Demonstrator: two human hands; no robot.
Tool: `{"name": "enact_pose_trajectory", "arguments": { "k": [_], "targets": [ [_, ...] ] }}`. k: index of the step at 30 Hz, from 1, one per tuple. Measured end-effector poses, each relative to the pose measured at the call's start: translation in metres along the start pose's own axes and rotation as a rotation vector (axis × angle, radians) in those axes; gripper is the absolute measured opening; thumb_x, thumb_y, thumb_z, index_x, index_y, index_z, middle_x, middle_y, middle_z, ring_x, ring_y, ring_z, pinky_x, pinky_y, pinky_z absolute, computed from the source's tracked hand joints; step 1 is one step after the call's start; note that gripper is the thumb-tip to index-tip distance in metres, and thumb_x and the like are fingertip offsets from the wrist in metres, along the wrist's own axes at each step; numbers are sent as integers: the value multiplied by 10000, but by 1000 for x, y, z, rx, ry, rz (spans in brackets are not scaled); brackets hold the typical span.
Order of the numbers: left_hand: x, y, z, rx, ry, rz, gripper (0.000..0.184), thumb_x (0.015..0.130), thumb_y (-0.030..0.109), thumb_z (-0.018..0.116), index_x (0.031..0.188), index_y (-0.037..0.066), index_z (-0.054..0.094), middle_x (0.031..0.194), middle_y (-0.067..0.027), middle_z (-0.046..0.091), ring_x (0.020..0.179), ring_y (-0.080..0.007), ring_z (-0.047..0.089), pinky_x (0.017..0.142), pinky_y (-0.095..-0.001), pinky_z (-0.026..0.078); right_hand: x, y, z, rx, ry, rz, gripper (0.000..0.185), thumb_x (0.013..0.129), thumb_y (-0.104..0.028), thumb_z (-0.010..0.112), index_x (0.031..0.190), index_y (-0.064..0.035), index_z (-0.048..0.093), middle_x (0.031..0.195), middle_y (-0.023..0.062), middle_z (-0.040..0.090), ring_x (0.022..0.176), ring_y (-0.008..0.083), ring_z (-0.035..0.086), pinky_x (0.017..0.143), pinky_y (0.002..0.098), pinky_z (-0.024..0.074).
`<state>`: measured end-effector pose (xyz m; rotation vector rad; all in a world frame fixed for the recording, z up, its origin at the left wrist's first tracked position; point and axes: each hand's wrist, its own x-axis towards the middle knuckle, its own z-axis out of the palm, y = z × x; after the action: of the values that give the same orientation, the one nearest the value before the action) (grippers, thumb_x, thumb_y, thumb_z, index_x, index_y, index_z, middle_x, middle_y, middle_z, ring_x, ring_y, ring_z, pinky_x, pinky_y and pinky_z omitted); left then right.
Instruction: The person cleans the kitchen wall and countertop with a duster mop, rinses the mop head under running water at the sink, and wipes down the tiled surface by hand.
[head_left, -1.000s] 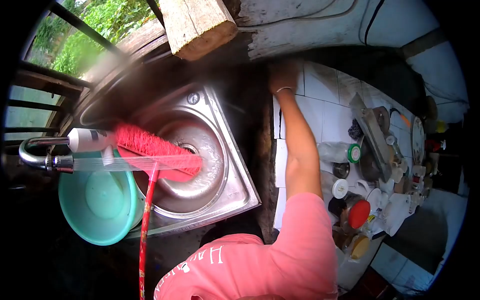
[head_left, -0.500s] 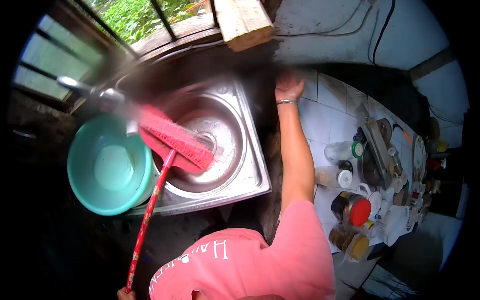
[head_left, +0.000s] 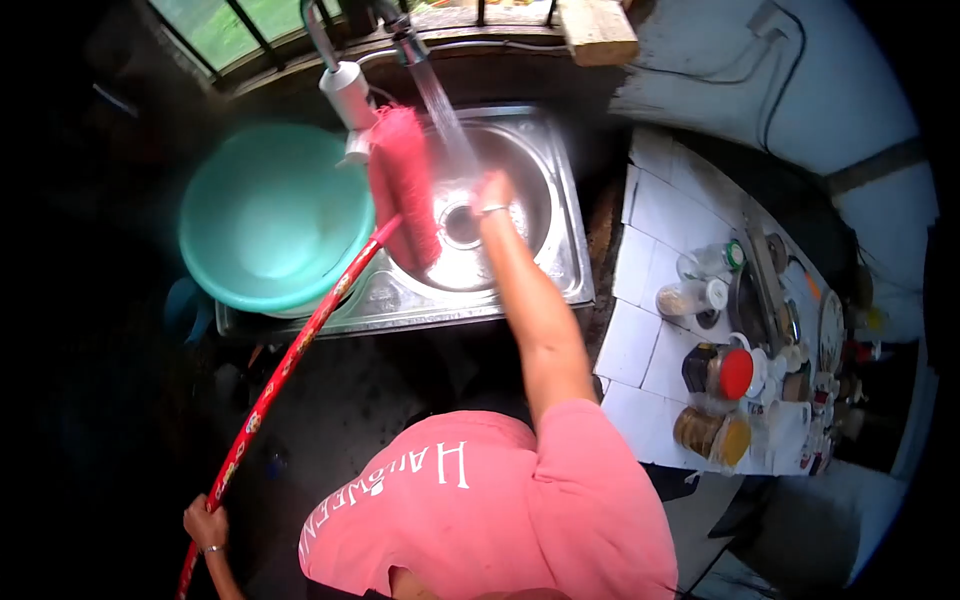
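Observation:
Low on the left, my left hand (head_left: 205, 522) is wrapped round the red patterned handle (head_left: 290, 360) of a broom. The broom's pink bristle head (head_left: 405, 180) hangs over the left part of the steel sink bowl (head_left: 540, 215), tilted nearly upright. Water (head_left: 447, 118) runs from the faucet (head_left: 408, 45) into the bowl. Beside the stream and above the drain is my right hand (head_left: 492, 190), blurred, with its fingers not clearly shown. Behind the bristles stands a white tap fitting (head_left: 347, 95).
A large green basin (head_left: 270, 220) sits left of the bowl. On the white tiled counter (head_left: 630, 340) at right are a red-lidded jar (head_left: 735, 372), a yellow-lidded jar (head_left: 733, 440) and several other containers. A wooden block (head_left: 597, 32) juts out above.
My right hand has moved from the tiled counter into the sink. The broom head has turned more upright, and water now pours from the faucet. The view has shifted, showing my left hand more fully.

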<state>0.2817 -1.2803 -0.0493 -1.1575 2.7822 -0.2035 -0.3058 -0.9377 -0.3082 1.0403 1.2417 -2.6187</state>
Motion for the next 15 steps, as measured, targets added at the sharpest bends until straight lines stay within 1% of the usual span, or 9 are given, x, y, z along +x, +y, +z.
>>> {"name": "enact_pose_trajectory", "arguments": {
  "k": [2, 4, 5, 7, 8, 9, 11, 12, 15],
  "targets": [
    [-5, -8, 6, 33, 20, -1, 112, 584, 70, 558, 581, 9, 464, 591, -216, 520, 619, -431, 518, 556, -501, 387, -31, 6, 23, -22, 90, 100, 473, 894, -480, 350, 735, -61, 497, 529, 38, 429, 382, 160, 415, 330, 256, 284],
    [-7, -5, 3, 49, -23, -24, 113, 581, 76, 564, 581, 13, 471, 593, -217, 523, 624, -434, 520, 564, -509, 389, -36, 11, 30, 86, -10, 276, 507, 895, -498, 339, 715, -57, 514, 531, 40, 454, 356, 165, 406, 304, 288, 290],
    [-9, -10, 9, 78, 36, 31, 126, 587, 91, 571, 581, 11, 474, 593, -217, 524, 633, -436, 521, 567, -516, 385, -44, 8, 34, 126, -1, 238, 469, 894, -461, 344, 750, -49, 516, 554, 41, 466, 387, 162, 432, 325, 279, 302],
    [-11, -9, 10, -3, 3, 38, 129, 588, 104, 599, 616, 11, 515, 609, -220, 535, 644, -434, 536, 568, -496, 404, -47, -1, 41, 107, 38, 123, 427, 892, -412, 354, 809, -33, 535, 568, 42, 476, 424, 157, 486, 344, 280, 338],
    [-11, -12, 12, -15, 2, 54, 131, 602, 119, 591, 627, 2, 537, 613, -235, 529, 647, -441, 540, 562, -481, 409, -2, 21, 32, -18, -48, -1, 419, 879, -373, 385, 834, -4, 577, 659, 95, 579, 538, 220, 577, 449, 346, 443],
    [-5, -29, 20, -12, -113, -7, 135, 615, 140, 588, 621, 11, 550, 609, -229, 543, 619, -420, 552, 554, -463, 421, 8, 17, 22, -464, -129, -223, 375, 861, -326, 427, 876, 8, 597, 755, 129, 614, 655, 254, 604, 570, 357, 470],
    [4, -48, 29, 2, -293, -88, 145, 629, 163, 584, 617, 20, 563, 606, -221, 557, 593, -398, 566, 547, -446, 433, -11, -13, 10, -746, -89, -522, 297, 814, -188, 519, 1004, 17, 620, 996, 197, 629, 968, 317, 593, 857, 344, 445],
    [8, -40, 26, 3, -300, -79, 146, 631, 165, 584, 619, 21, 565, 608, -221, 558, 595, -398, 567, 548, -445, 433, -25, -39, -1, -751, -145, -746, 275, 805, -170, 511, 991, -5, 629, 961, 228, 617, 911, 347, 604, 778, 377, 477],
    [13, -2, 14, 25, -268, -46, 150, 636, 172, 583, 627, 23, 569, 613, -219, 561, 600, -396, 568, 551, -445, 435, -36, -124, -29, -717, -38, -1167, 229, 822, -153, 495, 943, 1, 614, 922, 213, 620, 877, 387, 581, 779, 403, 475]
  ]
}}
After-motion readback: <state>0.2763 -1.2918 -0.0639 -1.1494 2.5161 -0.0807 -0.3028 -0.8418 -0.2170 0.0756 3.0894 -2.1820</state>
